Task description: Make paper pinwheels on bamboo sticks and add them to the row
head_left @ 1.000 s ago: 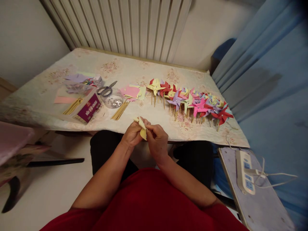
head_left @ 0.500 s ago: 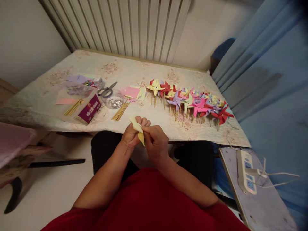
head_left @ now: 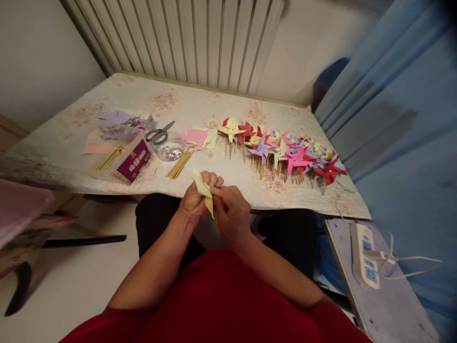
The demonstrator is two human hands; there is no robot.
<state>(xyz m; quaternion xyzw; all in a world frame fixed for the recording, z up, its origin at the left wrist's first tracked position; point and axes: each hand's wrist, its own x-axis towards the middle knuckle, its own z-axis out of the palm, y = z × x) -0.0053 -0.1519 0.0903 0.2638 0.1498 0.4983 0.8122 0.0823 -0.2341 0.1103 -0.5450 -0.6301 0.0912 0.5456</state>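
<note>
A pale yellow paper pinwheel (head_left: 202, 185), its blades folded over, is held above my lap at the table's front edge. My left hand (head_left: 193, 199) is closed round its left side, fingers curled behind the paper. My right hand (head_left: 232, 207) is closed too, with thumb and forefinger pinched at the pinwheel's middle. A tiny bright dot, like a pin head, shows at those fingertips; the rest of it is hidden. Just beyond my hands lie several thin wooden sticks (head_left: 179, 164) and a clear bowl (head_left: 164, 153) of small shiny pieces.
Finished pinwheels (head_left: 298, 157) on sticks crowd the table's right side. Left are scissors (head_left: 159, 135), a plastic box (head_left: 133, 162) with sticks and coloured paper sheets (head_left: 196, 137). A power strip (head_left: 366, 257) rests on a small stand at the right.
The yellow pinwheel has tilted very slightly in my hands, and a bright dot now shows at my right fingertips. Both hands keep nearly the same place and grip.
</note>
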